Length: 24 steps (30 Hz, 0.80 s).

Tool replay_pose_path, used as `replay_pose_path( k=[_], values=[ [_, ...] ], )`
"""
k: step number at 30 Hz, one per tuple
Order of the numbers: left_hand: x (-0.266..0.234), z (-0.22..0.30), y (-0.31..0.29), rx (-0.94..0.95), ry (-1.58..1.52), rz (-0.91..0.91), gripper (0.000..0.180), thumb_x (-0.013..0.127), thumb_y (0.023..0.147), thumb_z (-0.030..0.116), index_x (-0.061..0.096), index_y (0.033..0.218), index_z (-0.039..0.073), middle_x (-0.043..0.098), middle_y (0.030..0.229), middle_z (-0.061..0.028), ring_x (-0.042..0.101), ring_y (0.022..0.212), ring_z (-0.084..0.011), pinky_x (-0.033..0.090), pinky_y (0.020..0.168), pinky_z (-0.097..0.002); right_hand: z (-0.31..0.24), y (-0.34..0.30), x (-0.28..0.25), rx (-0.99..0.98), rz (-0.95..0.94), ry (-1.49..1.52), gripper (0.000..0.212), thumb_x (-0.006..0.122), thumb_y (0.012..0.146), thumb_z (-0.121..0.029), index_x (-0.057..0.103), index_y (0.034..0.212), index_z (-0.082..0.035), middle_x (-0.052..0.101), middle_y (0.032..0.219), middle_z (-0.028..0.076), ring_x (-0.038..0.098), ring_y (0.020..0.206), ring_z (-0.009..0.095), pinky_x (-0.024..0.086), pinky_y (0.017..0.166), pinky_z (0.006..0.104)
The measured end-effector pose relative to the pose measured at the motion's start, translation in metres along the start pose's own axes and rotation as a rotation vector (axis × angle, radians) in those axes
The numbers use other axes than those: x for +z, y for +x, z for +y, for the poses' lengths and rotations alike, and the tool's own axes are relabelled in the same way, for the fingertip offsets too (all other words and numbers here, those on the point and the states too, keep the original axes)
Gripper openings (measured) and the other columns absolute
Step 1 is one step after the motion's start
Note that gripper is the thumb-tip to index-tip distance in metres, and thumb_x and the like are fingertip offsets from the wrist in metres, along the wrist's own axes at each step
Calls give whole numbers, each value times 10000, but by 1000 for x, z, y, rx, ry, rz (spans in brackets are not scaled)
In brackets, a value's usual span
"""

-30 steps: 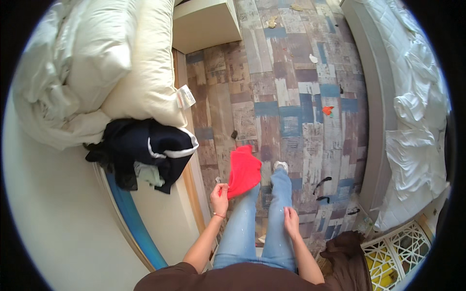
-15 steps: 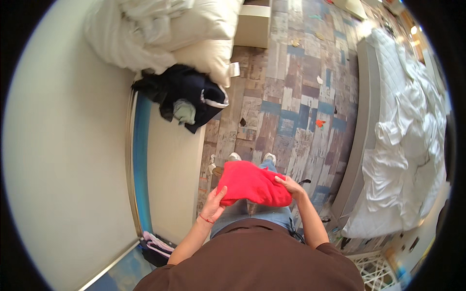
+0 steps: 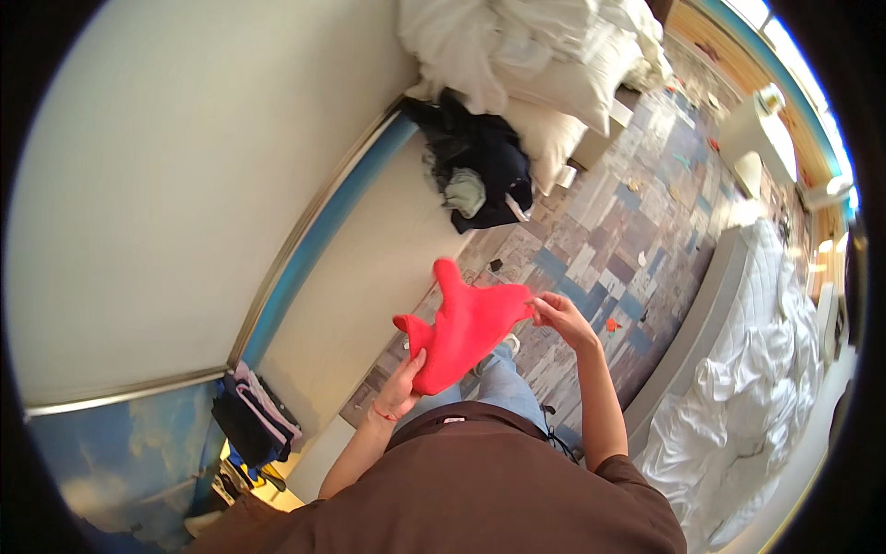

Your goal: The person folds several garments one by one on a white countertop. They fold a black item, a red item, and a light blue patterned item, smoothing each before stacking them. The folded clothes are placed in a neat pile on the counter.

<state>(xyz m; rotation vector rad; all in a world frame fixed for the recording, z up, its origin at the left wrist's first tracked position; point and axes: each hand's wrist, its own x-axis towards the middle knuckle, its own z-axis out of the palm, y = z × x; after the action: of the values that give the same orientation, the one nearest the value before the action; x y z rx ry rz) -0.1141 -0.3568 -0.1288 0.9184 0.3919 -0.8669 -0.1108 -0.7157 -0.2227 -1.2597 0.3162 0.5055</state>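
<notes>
A bright red soft cloth (image 3: 475,323) hangs in the air in front of me, its exact kind not shown. It is bunched, with one narrow end flaring up at the far left and a folded flap beside my left hand. My left hand (image 3: 399,386) grips its lower left edge, thumb on top. At the upper right corner, my right hand (image 3: 561,319) pinches the cloth between thumb and fingers. Below it show my jeans and one light shoe.
Dark clothes with a grey-green piece (image 3: 464,192) lie on a pale ledge (image 3: 369,268) near white bedding (image 3: 544,55). On the right stands a bed base with a quilted mattress and crumpled white sheet (image 3: 720,397). Folded clothes (image 3: 257,415) are stacked at lower left. Scraps dot the patchwork floor (image 3: 591,249).
My view has turned leftward, shifting the room to the right. The red cloth has gone from a compact folded bundle to a looser, raised shape; both hands still hold it.
</notes>
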Motion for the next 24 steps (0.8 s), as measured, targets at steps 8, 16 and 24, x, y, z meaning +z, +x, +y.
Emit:
replay_pose_path(
  k=[8, 16, 24],
  values=[
    [-11, 50, -62, 75, -67, -191, 568, 423, 1081, 391, 355, 1501, 16, 502, 1463, -88, 499, 1330, -192, 397, 1126, -373, -10, 97, 117, 26, -243, -232, 627, 401, 1037, -588, 597, 1342, -78, 596, 1377, 70, 484, 1322, 208, 327, 1123, 438],
    [-84, 91, -121, 370, -396, -433, 617, 374, 1077, 459, 361, 1516, 27, 451, 1530, -114, 453, 1392, -238, 340, 1176, -414, 16, 91, 261, 468, -604, 306, 1015, 215, 860, -845, 269, 1585, -138, 355, 1600, 89, 319, 1476, 273, 246, 1217, 452],
    [-159, 118, -145, 551, -632, -288, 516, 395, 1083, 380, 443, 1466, 37, 560, 1430, -131, 563, 1292, -266, 429, 1113, -443, 0, 108, 187, 7, -768, 522, 857, 742, 813, -552, 486, 1406, 11, 583, 1392, 118, 572, 1273, 222, 512, 1033, 405]
  ],
)
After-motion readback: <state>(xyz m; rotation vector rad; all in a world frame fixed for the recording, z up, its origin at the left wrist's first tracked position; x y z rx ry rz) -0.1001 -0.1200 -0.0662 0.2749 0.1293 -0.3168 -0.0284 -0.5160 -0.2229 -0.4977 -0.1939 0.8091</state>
